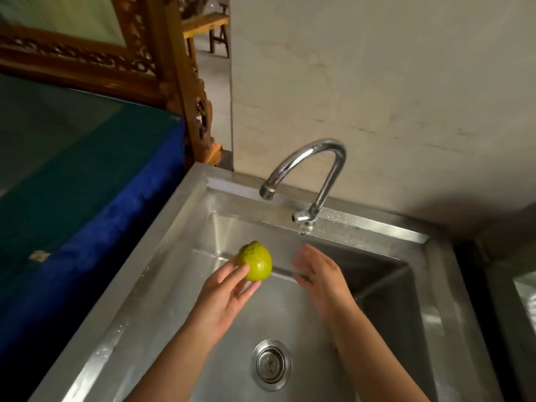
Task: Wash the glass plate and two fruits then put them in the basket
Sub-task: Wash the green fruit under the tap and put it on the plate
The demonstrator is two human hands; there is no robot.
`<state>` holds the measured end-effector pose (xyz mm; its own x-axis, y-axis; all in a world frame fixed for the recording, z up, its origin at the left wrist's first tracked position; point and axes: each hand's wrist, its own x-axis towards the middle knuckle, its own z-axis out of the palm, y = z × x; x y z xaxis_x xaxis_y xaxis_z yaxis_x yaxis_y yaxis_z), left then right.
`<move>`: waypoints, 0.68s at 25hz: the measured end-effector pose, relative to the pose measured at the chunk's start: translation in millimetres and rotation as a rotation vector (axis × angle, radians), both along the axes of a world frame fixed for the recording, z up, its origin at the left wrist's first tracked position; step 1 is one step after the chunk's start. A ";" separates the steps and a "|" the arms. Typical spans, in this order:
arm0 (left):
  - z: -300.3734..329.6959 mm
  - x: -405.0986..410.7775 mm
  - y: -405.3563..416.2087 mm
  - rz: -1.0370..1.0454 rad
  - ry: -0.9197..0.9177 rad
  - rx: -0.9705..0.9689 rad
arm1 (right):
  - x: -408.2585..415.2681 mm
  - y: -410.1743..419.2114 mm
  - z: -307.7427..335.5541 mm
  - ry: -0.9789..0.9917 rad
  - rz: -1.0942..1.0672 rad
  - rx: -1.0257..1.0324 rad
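A green fruit [255, 261] with dark specks on its skin is held over the steel sink [162, 274], gripped at its lower side by the fingertips of my left hand [223, 297]. My right hand [322, 274] hovers just to the right of the fruit, fingers spread, holding nothing and apart from the fruit. Both hands are below and in front of the curved chrome tap [313, 166]. No water runs from the spout. The glass plate, the second fruit and the basket are out of view.
The drain strainer [271, 364] sits in the sink floor near me. The tap's handle [303, 219] is at the back rim. A table under a blue-green cloth [72, 198] stands to the left, with a carved wooden frame [162, 68] behind it.
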<state>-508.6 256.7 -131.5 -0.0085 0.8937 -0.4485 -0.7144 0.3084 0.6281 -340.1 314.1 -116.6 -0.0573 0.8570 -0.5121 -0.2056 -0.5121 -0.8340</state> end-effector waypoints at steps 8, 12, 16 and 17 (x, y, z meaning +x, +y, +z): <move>-7.2 7.9 8.5 0.032 0.069 0.050 | 6.8 64.1 -6.0 0.376 -0.243 -0.297; -6.1 1.3 17.4 0.060 0.113 0.078 | 1.5 81.3 11.9 0.307 -0.173 -0.350; -1.7 -7.1 28.5 0.047 0.179 0.133 | 2.9 108.7 41.4 0.298 -0.149 -0.349; -0.5 -8.2 31.3 0.037 0.193 0.144 | 1.2 106.3 44.6 0.321 -0.139 -0.339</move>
<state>-516.9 288.0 -132.0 -0.1160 0.9459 -0.3030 -0.5858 0.1813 0.7900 -338.9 420.4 -71.9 -0.1543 0.6558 -0.7390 -0.5108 -0.6931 -0.5085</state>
